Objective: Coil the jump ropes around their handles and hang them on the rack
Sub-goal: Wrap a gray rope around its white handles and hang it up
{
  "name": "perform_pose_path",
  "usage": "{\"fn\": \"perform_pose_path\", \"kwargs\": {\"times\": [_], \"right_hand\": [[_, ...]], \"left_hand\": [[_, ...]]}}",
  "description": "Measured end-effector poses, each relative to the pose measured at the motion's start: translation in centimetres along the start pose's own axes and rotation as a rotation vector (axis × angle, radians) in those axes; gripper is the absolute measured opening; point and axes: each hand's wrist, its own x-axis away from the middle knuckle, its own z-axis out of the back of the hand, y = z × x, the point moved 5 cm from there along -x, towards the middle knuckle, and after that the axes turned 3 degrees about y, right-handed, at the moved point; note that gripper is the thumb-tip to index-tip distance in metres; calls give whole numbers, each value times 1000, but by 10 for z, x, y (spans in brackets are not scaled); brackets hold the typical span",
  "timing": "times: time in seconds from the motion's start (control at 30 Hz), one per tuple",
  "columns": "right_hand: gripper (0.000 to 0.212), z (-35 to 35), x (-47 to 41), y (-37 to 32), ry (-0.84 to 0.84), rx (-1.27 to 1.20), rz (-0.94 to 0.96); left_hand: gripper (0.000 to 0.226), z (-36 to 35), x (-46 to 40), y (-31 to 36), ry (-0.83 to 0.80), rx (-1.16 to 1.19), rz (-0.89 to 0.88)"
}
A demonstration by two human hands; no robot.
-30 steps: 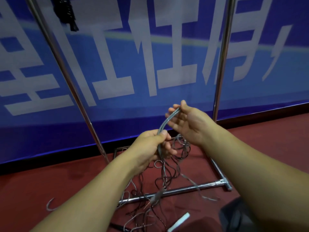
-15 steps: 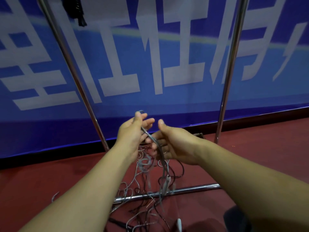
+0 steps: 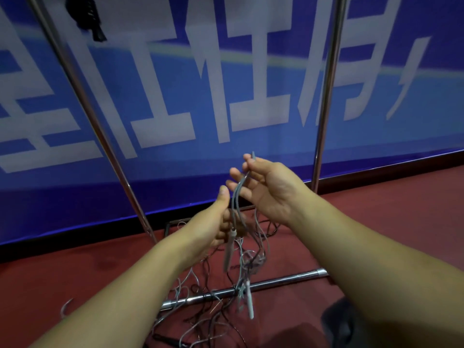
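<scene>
A thin grey jump rope [image 3: 237,194] runs between my two hands in front of the rack. My right hand [image 3: 266,189] pinches a bunch of its strands up high between thumb and fingertips. My left hand [image 3: 213,222], lower down, curls its fingers round the same strands. A pale grey handle [image 3: 229,249] dangles just below my left hand, and a second one [image 3: 249,300] hangs lower near the floor bar. More grey and black ropes [image 3: 216,315] lie tangled on the red floor. A coiled black rope [image 3: 86,16] hangs from the rack at top left.
The chrome rack has a slanted left upright [image 3: 100,131], a right upright [image 3: 326,96] and a floor bar [image 3: 288,278]. A blue banner with white characters [image 3: 226,84] covers the wall behind. A dark object [image 3: 341,322] sits at the lower right.
My right hand has lifted up and to the right, drawing the rope strands higher. My left hand has dropped lower, and a handle now dangles just below it.
</scene>
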Motion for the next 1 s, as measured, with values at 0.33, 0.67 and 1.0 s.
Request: {"fn": "perform_pose_path", "kwargs": {"times": [0.33, 0.67, 1.0], "right_hand": [[20, 20, -9, -23, 159, -28, 183], [71, 36, -11, 2, 93, 523, -187], [25, 16, 12, 37, -402, 954, -396]], "left_hand": [[16, -13, 9, 8, -108, -129, -188], [15, 10, 11, 23, 173, 173, -257], [21, 41, 3, 11, 399, 408, -155]]}}
